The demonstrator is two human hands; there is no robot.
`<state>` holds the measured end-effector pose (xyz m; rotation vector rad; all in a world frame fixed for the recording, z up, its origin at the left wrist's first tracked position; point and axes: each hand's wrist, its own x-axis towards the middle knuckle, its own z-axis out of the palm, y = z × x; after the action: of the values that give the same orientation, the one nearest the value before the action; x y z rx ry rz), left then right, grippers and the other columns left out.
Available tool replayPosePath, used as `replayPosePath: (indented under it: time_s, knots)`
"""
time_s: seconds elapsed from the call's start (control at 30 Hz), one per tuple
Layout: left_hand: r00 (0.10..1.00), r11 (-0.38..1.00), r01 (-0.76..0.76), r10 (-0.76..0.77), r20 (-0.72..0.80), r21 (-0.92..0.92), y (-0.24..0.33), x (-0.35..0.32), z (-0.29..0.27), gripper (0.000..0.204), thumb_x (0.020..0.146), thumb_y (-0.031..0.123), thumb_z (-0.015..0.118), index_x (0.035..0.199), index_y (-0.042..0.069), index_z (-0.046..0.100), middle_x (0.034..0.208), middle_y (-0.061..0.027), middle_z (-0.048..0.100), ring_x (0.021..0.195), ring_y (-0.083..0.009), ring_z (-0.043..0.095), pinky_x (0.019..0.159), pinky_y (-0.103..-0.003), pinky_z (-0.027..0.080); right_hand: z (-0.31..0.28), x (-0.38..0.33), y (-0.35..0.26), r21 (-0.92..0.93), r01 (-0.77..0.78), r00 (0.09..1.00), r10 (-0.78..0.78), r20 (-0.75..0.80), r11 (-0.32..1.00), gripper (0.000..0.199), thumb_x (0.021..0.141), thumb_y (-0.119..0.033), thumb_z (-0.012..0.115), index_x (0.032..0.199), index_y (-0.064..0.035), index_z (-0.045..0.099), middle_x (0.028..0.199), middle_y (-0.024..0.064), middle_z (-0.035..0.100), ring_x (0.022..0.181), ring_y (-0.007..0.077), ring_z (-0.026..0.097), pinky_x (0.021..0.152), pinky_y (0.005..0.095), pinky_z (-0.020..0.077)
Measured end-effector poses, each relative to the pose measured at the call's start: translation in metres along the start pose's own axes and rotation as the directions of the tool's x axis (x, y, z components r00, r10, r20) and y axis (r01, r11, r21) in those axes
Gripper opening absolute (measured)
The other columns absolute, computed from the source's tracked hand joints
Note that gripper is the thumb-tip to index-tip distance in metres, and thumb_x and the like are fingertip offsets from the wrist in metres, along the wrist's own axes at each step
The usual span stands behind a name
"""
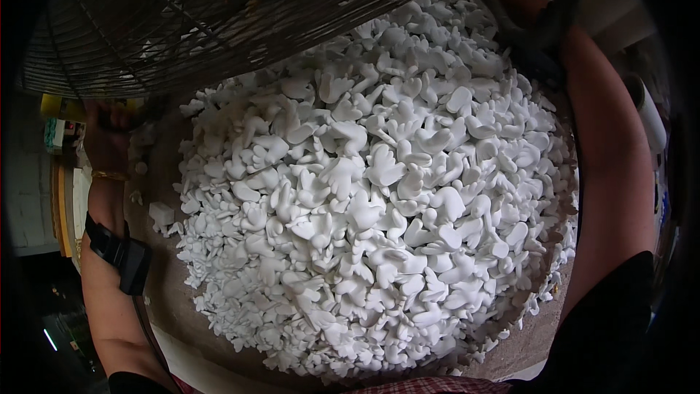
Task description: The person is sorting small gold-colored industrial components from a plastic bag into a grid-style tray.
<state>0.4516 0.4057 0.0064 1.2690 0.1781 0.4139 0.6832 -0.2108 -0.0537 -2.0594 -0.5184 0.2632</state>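
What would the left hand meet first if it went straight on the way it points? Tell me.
The left hand points up the picture, toward the dark wire grille. It would probably meet that grille's lower rim first, though depth is unclear; the white pieces lie off to its right.

1. A large round basin (164, 299) is being gripped at its rim at nine and one o'clock.
2. Small white hand-shaped castings (372, 190) are being held heaped inside it, piled toward three o'clock.

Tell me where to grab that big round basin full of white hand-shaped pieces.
Grip the basin by its rim at opposite sides, coming from left and right: the heaped white pieces fill the middle. The left hand and right hand already sit there.
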Motion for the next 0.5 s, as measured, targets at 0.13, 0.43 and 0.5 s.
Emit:
replayPosePath:
  time_s: [0.13, 0.43, 0.5]
  knots:
    - [0.997, 0.999, -0.029, 0.026, -0.077, -0.033, -0.008, 0.003, 0.005, 0.031, 0.100, 0.037, 0.051, 0.081, 0.012, 0.050, 0.068, 0.0008, 0.039, 0.061, -0.0138, 0.034, 0.061, -0.030, 0.035, -0.004, -0.001, 0.000, -0.029, -0.015, 1.000, 0.014, -0.022, 0.999, 0.046, 0.097, -0.040, 0.054, 0.127, -0.0041, 0.059, 0.117, 0.0077, 0.064, 0.115, 0.0198, 0.056, 0.101, 0.0347, 0.0405]
    - [0.994, 0.993, -0.013, 0.025, -0.108, 0.115, -0.006, 0.008, -0.022, 0.033, 0.100, 0.039, 0.050, 0.081, 0.012, 0.047, 0.067, 0.0007, 0.039, 0.062, -0.0140, 0.038, 0.062, -0.031, 0.037, -0.035, 0.026, 0.031, -0.048, 0.008, 0.998, -0.011, -0.061, 0.999, 0.047, 0.097, -0.040, 0.054, 0.127, -0.0043, 0.059, 0.117, 0.0079, 0.064, 0.115, 0.0196, 0.056, 0.101, 0.0347, 0.0403]
    - [0.999, 0.997, -0.012, 0.009, 0.041, 0.075, -0.007, 0.010, -0.024, 0.033, 0.099, 0.040, 0.050, 0.082, 0.012, 0.047, 0.067, 0.0006, 0.040, 0.062, -0.0144, 0.040, 0.063, -0.031, 0.037, -0.007, 0.022, 0.004, -0.068, 0.013, 0.996, -0.019, -0.083, 0.998, 0.047, 0.097, -0.040, 0.054, 0.127, -0.0043, 0.059, 0.117, 0.0080, 0.064, 0.115, 0.0196, 0.056, 0.101, 0.0347, 0.0402]
